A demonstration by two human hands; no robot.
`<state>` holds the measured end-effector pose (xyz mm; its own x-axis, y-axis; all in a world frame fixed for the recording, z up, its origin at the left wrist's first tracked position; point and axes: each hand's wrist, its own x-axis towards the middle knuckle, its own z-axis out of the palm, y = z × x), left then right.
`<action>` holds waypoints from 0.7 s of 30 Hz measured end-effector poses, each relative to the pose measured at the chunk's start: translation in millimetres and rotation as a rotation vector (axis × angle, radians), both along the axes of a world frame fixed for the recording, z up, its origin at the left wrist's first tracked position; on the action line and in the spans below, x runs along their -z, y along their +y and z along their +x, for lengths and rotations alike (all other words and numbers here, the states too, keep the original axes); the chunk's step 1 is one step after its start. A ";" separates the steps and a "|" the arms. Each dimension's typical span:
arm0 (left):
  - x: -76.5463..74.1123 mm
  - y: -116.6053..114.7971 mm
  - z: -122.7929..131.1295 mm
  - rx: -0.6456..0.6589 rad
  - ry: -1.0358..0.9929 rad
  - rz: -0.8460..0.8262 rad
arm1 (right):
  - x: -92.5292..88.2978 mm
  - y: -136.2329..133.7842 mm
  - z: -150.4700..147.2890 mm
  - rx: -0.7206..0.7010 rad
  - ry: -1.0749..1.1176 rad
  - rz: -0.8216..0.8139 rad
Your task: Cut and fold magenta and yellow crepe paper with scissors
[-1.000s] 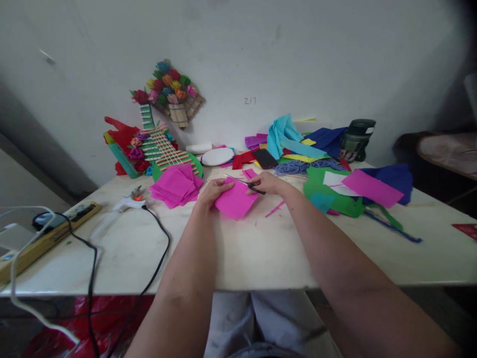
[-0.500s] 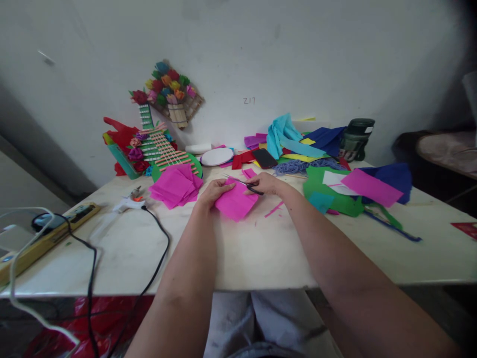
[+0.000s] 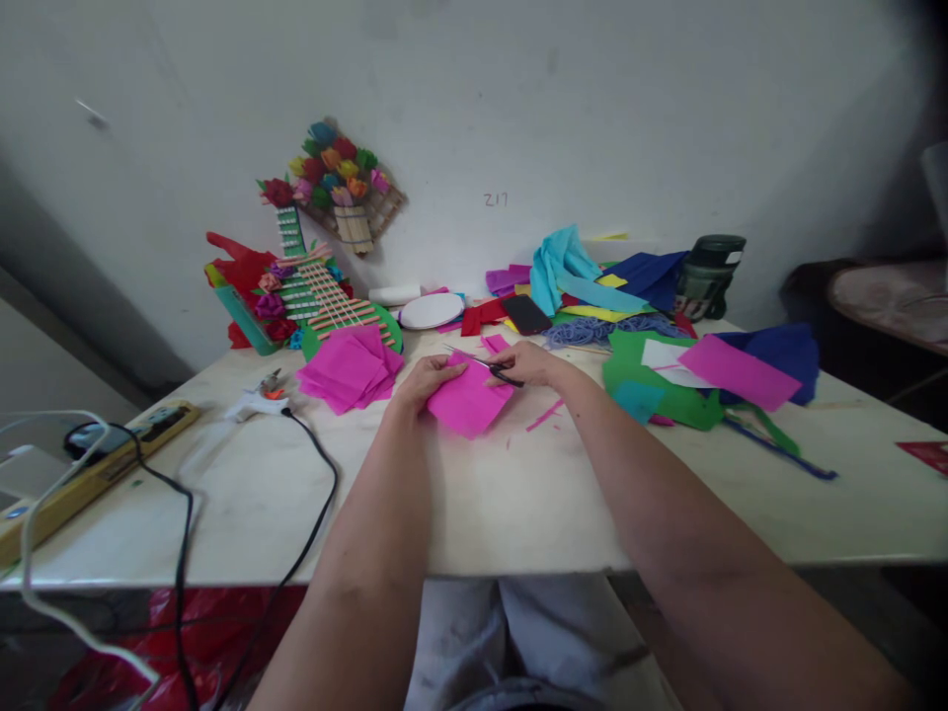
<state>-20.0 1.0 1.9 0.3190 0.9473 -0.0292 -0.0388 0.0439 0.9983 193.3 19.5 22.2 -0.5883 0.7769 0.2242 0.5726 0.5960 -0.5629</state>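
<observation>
My left hand pinches the left edge of a bright pink square of paper, thumb on top. In my right hand is a pair of scissors with dark handles. Its blades point left and lie across the upper part of the pink square, near my left thumb. Whether the blades are cutting into the paper I cannot tell. Thin pink offcuts lie on the table just right of the square. A stack of pink paper squares rests left of my left hand.
Behind my hands are a phone, a white disc and blue yarn. Coloured sheets and a dark bottle are at right. A paper-flower guitar, a power strip and a black cable are at left.
</observation>
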 end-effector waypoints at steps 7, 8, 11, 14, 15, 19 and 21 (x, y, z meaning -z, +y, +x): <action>3.3 3.5 1.1 0.050 0.010 0.036 | -5.1 -4.9 -1.9 0.039 -0.051 0.035; 3.2 3.3 1.4 0.052 0.013 0.039 | -5.1 -5.1 -2.0 0.045 -0.051 0.037; 2.7 2.5 2.0 0.046 0.020 0.047 | -4.5 -5.0 -2.1 0.058 -0.054 0.033; 2.6 2.5 1.9 0.038 0.020 0.051 | -2.8 -3.8 -1.8 0.068 -0.036 0.022; 2.5 2.7 1.9 0.038 0.020 0.048 | -2.0 -3.1 -1.7 0.071 -0.024 0.020; 1.5 2.2 2.2 0.029 0.028 0.026 | 1.9 0.9 -2.0 0.061 0.017 0.022; 0.6 0.9 2.8 0.020 0.029 0.020 | 3.5 2.9 -2.5 0.059 0.035 0.017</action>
